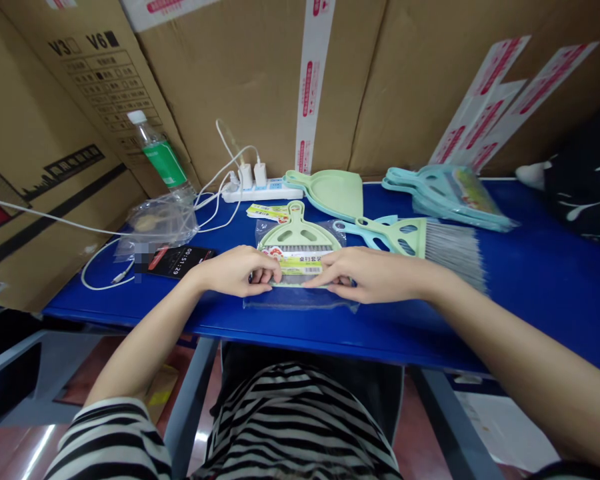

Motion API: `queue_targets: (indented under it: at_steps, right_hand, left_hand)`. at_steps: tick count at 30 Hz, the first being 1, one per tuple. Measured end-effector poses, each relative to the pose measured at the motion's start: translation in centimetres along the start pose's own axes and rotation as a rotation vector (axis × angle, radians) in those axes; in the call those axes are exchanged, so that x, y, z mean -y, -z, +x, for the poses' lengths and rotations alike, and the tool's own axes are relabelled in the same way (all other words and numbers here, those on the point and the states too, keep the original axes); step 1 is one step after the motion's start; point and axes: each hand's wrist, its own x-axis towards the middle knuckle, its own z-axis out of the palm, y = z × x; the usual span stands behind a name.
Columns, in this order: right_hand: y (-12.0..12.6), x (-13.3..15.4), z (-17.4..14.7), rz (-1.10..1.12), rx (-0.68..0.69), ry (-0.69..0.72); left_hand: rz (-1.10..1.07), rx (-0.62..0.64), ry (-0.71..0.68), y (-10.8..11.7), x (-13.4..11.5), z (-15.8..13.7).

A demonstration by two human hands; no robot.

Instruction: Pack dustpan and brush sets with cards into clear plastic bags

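Observation:
In front of me a green dustpan-and-brush set [296, 231] lies flat in a clear plastic bag, with a yellow-green printed card [300, 263] over the grey bristles. My left hand [240, 271] has its fingers curled at the set's near left edge. At the near right edge, my right hand [367, 275] pinches the set, its index finger pressed over the lower part of the bag. Just right of the bag rests a loose green hand brush [405, 235] with grey bristles, lying partly over blue brushes. Behind is a green dustpan [333, 190] stacked on a blue one.
Bagged blue sets [447, 193] lie at the back right. More printed cards [267, 212] sit behind the bag. To the left are a phone [183, 261], crumpled plastic bags [155, 223], a bottle [163, 157] and a power strip [275, 191] with cables. Cardboard [250, 80] walls the back.

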Motion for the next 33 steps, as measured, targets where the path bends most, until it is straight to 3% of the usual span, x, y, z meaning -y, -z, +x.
queue_targets:
  at_steps: [33]
  right_hand:
    - [0.3,0.0,-0.4,0.006,-0.012,-0.032]
  left_hand:
    - [-0.005,0.057,-0.042,1.4,0.1,-0.7]
